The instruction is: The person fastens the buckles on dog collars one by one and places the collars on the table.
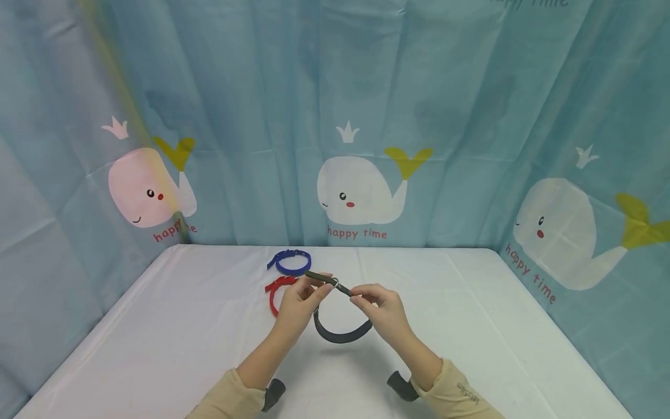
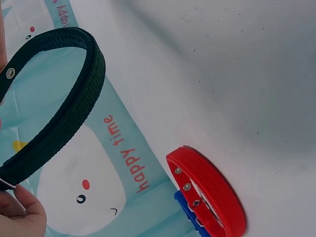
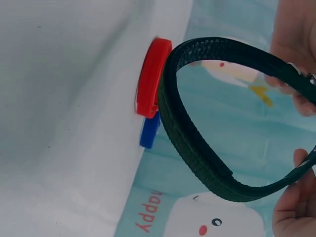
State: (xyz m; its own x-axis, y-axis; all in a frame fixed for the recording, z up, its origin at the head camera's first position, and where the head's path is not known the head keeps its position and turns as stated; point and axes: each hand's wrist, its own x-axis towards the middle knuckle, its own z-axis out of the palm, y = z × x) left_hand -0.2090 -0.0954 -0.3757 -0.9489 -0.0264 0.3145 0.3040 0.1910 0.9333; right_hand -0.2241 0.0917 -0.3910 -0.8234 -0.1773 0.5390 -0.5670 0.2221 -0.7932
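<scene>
A dark green strap collar [image 1: 342,337] hangs in a loop over the table, held between both hands. My left hand [image 1: 297,305] pinches it by the metal buckle end, thumb and fingers on the strap. My right hand [image 1: 388,317] pinches the other, narrower end between thumb and fingertips. In the head view the tip of that end passes through the buckle ring [image 1: 335,282]. A metal-rimmed hole [image 2: 11,73] shows on the strap in the left wrist view. Behind my left hand lies a red collar [image 1: 273,301], partly hidden by it.
A blue collar [image 1: 294,272] lies behind the red one, near the far edge of the white table [image 1: 450,326]. A light blue curtain [image 1: 251,145] with printed whales surrounds the table at the back and sides. Black pieces [image 1: 402,386] sit by both sleeves.
</scene>
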